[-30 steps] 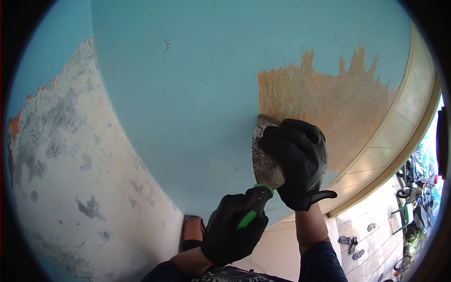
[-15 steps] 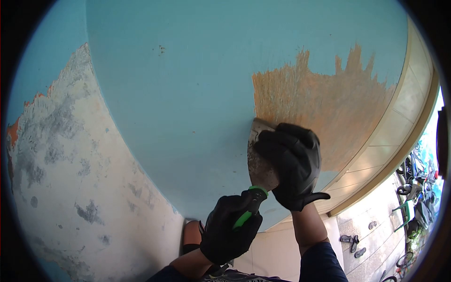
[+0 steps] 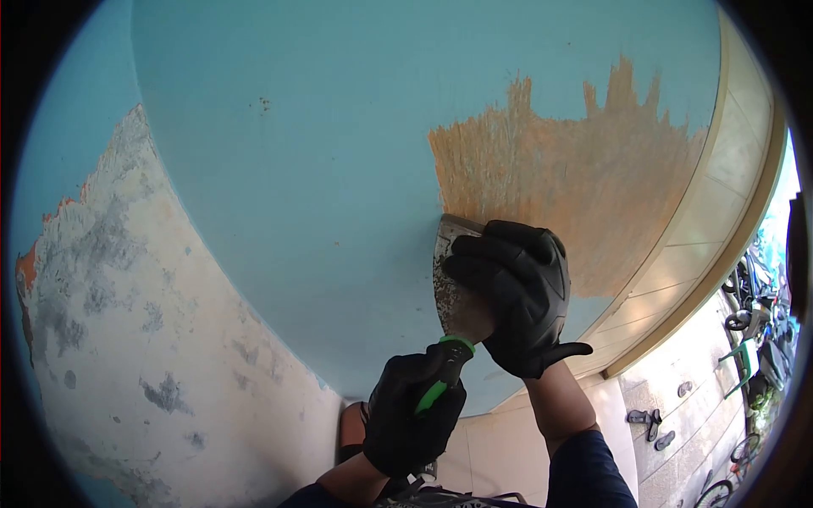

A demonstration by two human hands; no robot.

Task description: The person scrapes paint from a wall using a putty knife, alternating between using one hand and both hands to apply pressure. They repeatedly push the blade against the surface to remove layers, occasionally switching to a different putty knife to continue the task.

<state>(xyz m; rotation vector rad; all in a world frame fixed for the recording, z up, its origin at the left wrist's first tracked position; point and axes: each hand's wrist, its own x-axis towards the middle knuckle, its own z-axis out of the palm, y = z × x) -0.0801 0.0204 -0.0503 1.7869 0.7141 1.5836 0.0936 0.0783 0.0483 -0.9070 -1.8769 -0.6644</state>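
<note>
A putty knife [image 3: 451, 292] with a wide, paint-specked metal blade and a black-and-green handle is held against the blue wall [image 3: 296, 169]. My left hand [image 3: 415, 415], in a black glove, is wrapped round the handle. Higher up, my right hand [image 3: 517, 292], also black-gloved, presses on the blade with its fingers together; its thumb is hidden. The blade's upper edge lies at the lower left border of a scraped orange-brown patch [image 3: 576, 186], whose top is ragged.
At the left, an adjoining wall [image 3: 212, 356] shows white and grey where blue paint is gone. A cream tiled border [image 3: 677, 271] curves along the right. Beyond it are sandals [image 3: 652, 423], a green plastic chair [image 3: 745, 360] and parked motorbikes [image 3: 766, 313].
My view has shifted slightly, so the wall and patch sit further left in it. Both hands keep the same hold on the putty knife, its blade still near the patch's lower left border.
</note>
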